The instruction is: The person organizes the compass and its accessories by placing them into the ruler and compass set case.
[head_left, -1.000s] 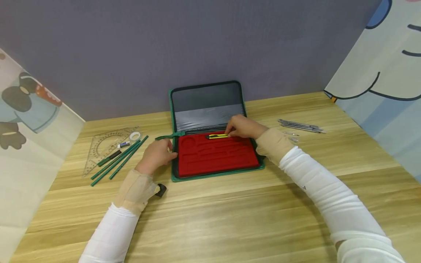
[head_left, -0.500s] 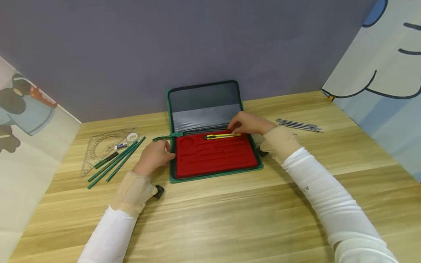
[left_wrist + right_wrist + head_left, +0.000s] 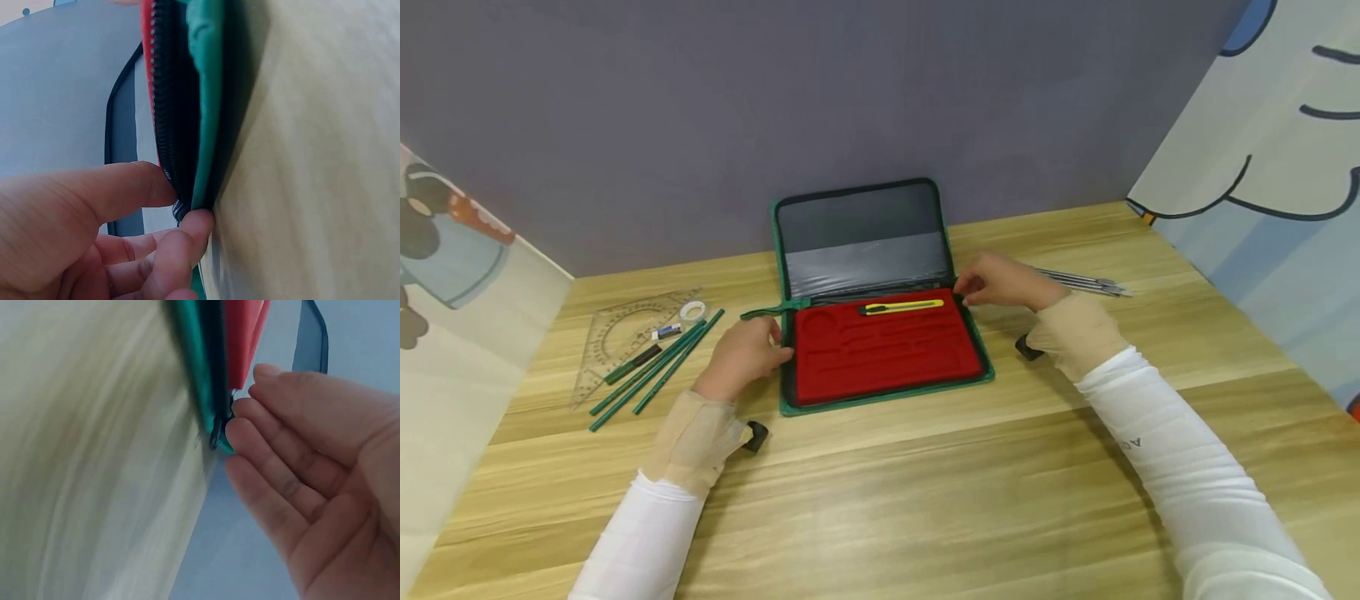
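Observation:
A green zip case (image 3: 887, 396) lies unfolded on the table, its dark lid leaning back against the grey panel. A red moulded insert (image 3: 887, 358) with recesses fills its base. Along the insert's top edge lies a yellow and black utility knife (image 3: 901, 307). My left hand (image 3: 741, 357) pinches the left edge of the case; in the left wrist view its thumb and finger (image 3: 187, 240) meet at the zip (image 3: 161, 106). My right hand (image 3: 1011, 283) is at the case's upper right corner, holding nothing; in the right wrist view its extended fingers (image 3: 269, 465) lie against or very near that corner.
Left of the case lie a clear set square (image 3: 597, 358), several green pencils (image 3: 658, 375), a white ring (image 3: 683, 315) and a small eraser (image 3: 667, 332). Slim metal instruments (image 3: 1086, 282) lie at the right, partly behind my right hand. A green strap (image 3: 767, 312) sticks out leftward.
My right hand has let go of the utility knife, which stays on the red insert, and has moved right to the case's corner. The left hand keeps its place at the left edge.

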`<state>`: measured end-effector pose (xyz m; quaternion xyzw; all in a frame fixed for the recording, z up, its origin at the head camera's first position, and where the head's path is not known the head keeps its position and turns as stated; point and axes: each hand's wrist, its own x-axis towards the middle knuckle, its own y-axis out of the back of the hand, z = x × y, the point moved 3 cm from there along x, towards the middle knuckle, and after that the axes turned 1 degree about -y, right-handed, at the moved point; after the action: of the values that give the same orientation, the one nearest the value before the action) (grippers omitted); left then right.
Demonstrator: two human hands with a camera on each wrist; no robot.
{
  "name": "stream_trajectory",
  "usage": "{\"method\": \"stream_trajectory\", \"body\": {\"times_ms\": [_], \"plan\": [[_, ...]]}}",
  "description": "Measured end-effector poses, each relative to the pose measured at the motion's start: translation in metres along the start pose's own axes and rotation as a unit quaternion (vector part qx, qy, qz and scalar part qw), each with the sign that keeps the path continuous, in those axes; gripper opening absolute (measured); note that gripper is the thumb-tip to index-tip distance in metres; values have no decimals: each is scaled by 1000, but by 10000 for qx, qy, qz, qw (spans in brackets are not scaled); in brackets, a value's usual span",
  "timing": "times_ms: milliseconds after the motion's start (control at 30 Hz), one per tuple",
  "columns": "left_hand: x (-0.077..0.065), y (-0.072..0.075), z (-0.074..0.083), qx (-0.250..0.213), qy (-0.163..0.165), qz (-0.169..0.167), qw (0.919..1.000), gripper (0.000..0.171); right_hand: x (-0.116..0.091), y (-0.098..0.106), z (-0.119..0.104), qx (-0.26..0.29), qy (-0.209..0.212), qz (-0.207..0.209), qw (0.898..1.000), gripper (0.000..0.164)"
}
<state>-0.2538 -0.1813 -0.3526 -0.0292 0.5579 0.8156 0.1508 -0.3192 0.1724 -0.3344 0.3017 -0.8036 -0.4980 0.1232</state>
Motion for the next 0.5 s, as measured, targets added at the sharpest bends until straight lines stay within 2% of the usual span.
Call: {"method": "stream_trajectory", "body": {"times_ms": [233, 500], "plan": [[-2, -1, 1, -56, -39, -49, 10000, 27, -17, 3, 13, -158, 285, 164, 9993, 17], [-3, 0, 1, -42, 3, -65, 10000, 29, -41, 10, 29, -256, -133, 77, 9996, 18]]}}
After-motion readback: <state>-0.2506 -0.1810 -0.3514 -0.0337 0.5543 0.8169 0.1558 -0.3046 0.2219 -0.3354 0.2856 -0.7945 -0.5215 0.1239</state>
